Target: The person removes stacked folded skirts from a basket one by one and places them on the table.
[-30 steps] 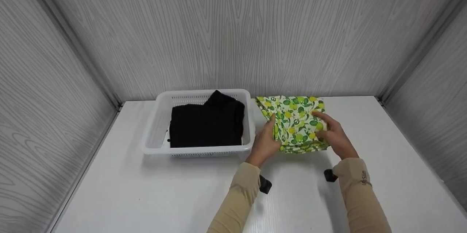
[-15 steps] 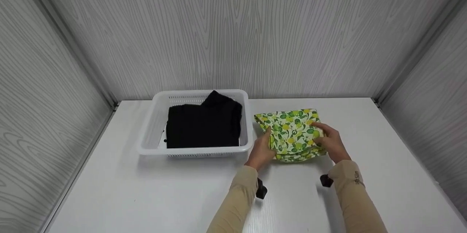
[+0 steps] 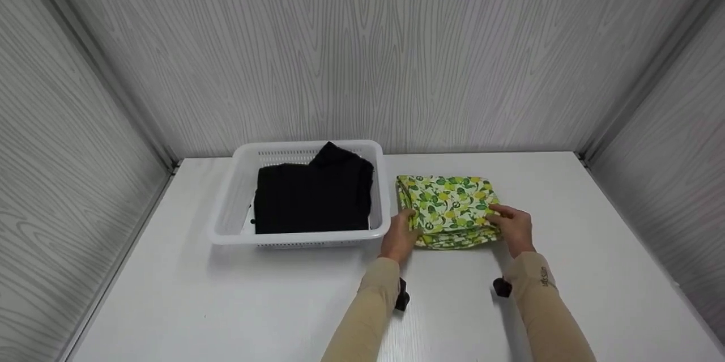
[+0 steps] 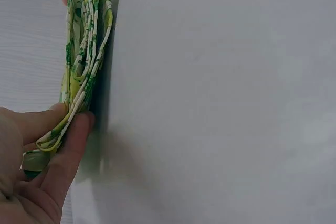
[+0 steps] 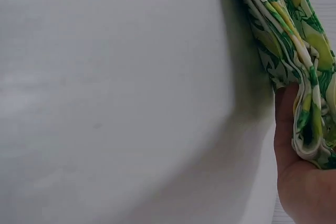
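Note:
A folded cloth with a green and yellow lemon print lies on the white table, right of the basket. At its near left corner my left hand pinches the layered edge, thumb on one side and fingers on the other in the left wrist view. My right hand grips the near right corner. In the right wrist view, that hand's finger reaches along the underside of the stacked folds. Part of each hand is hidden behind the fabric.
A white plastic basket stands to the left with a folded black garment inside, one corner of it poking up. Grey wood-grain panels wall off the table's back and both sides. A small black device sits at each wrist.
Both hands have drawn the lemon-print cloth away from the back wall, toward me. The cloth sits flatter and straighter now, and the right hand has slid down to its near corner. The basket stays put.

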### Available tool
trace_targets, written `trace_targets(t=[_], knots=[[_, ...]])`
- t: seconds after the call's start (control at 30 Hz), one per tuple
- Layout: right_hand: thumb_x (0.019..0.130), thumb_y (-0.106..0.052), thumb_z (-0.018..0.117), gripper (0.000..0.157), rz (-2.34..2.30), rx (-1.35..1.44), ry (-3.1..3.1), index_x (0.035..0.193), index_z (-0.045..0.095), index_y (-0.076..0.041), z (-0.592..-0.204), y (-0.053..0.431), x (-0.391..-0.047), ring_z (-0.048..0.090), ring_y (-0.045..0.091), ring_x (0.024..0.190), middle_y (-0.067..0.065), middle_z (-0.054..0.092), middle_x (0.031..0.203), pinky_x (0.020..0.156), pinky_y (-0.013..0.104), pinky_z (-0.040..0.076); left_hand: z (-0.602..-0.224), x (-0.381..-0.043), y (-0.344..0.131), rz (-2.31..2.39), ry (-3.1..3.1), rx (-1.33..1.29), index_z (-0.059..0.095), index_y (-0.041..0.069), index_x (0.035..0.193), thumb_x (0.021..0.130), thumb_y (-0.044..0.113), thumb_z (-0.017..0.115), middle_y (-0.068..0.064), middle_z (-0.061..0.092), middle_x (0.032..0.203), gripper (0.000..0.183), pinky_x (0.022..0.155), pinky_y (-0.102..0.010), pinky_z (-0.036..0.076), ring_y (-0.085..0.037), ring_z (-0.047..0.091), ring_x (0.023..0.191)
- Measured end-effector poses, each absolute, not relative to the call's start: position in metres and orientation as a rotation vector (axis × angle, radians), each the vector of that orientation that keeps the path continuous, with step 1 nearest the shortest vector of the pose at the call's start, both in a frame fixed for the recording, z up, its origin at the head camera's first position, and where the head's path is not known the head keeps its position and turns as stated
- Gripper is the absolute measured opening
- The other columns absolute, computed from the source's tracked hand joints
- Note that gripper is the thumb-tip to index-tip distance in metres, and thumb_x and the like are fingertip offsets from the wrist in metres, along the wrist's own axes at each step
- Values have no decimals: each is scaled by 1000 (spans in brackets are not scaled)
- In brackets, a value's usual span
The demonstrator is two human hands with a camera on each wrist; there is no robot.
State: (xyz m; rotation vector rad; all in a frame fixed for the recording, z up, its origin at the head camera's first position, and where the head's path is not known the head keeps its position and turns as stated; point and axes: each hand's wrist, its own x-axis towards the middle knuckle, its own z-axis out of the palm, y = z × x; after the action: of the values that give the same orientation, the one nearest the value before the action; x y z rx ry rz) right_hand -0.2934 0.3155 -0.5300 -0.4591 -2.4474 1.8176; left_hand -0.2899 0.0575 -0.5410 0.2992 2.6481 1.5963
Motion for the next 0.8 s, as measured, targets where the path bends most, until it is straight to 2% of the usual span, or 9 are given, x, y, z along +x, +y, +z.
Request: trace_targets(t=[0.07,0.13,0.17,0.23,0.33,0.43,0.6,0.7,0.8], knots=[[102,-5,58,43,1834,-462,-2493,143,52,7,-531,317,-294,41,33,138,24,44,152,100,30,45,-542,-290,57,1568,2672,263,65,-4,120,96,2,67,-17,67,118,24,86,-39,53,-29,64,105],[103,-5,54,46,1868,-438,-2533,148,46,7,-531,318,-295,36,35,143,24,37,156,106,35,43,-542,-290,57,1553,2671,228,66,-3,114,98,3,65,-16,67,114,18,81,-39,54,-27,65,99],[104,-4,53,48,1882,-426,-2549,149,43,7,-531,320,-297,32,35,146,24,34,158,111,37,39,-542,-290,58,1555,2654,211,65,-3,116,99,3,64,-17,66,117,18,83,-40,54,-29,64,102],[104,-3,51,51,1894,-409,-2569,151,37,8,-531,321,-298,23,37,150,25,30,160,117,43,31,-542,-292,58,1581,2602,186,62,-6,126,101,3,59,-20,61,129,27,95,-43,51,-32,59,119],[103,-2,50,54,1859,-420,-2593,153,32,8,-530,324,-301,17,37,151,25,25,162,120,45,24,-541,-294,60,1610,2526,180,49,-10,142,103,2,53,-25,47,145,41,109,-47,40,-38,43,138],[102,-2,49,57,1778,-455,-2613,155,30,6,-528,324,-301,23,38,150,25,24,162,118,46,28,-539,-293,62,1566,2552,202,40,-10,149,104,4,53,-28,37,151,49,109,-48,40,-40,41,139],[99,-4,50,53,1552,-459,-2636,150,42,6,-519,320,-300,39,43,140,27,36,157,111,53,38,-529,-288,67,1300,2794,332,46,-5,147,101,9,60,-30,31,153,50,100,-48,48,-44,40,137],[100,-5,51,46,1437,-401,-2646,144,49,9,-511,316,-301,40,46,138,29,42,151,109,55,39,-516,-285,69,1100,2924,479,54,-2,141,100,10,63,-28,39,150,44,100,-50,48,-45,41,135],[100,-5,54,45,1376,-318,-2667,142,50,11,-504,310,-302,42,48,135,32,44,148,107,55,41,-503,-282,71,934,3009,630,62,1,134,100,12,64,-22,54,139,36,95,-46,52,-37,52,124]])
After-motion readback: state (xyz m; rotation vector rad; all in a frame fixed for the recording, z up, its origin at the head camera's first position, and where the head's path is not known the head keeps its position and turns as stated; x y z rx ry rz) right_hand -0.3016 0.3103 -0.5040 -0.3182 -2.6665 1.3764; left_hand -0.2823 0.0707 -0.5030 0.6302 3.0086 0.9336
